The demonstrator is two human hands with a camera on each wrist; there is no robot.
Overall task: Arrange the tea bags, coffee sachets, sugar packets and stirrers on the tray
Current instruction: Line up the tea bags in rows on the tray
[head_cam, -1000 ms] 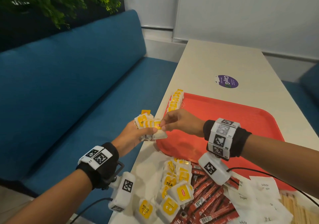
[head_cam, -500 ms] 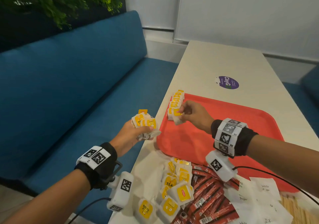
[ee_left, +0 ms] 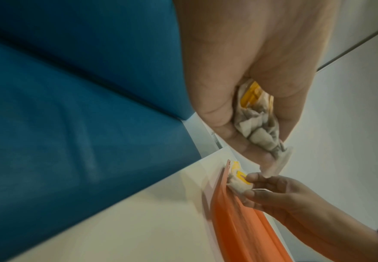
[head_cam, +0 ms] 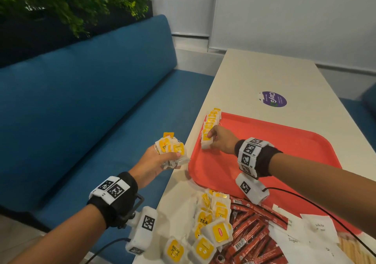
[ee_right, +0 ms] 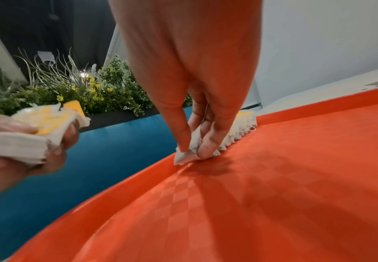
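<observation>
So far I have only a short row of yellow-tagged white tea bags (head_cam: 211, 121) along the flat red plastic tray (head_cam: 284, 151)'s upper-left rim. My right hand (head_cam: 221, 141) pinches one bag onto that row; my left hand (head_cam: 156, 162) clutches a bunch. Red coffee sachets (head_cam: 254, 233), white sugar packets (head_cam: 313, 235) and stirrers wait at lower right.

A red tray (head_cam: 284, 153) lies flat on the desk (head_cam: 254, 80), with a row of yellow-tagged tea bags (head_cam: 211, 119) standing along its left rim. Loose tea bags (head_cam: 211, 229), red coffee sachets (head_cam: 250, 229), white sugar packets (head_cam: 317, 231) and wooden stirrers (head_cam: 352, 251) lie heaped at its near edge.
</observation>
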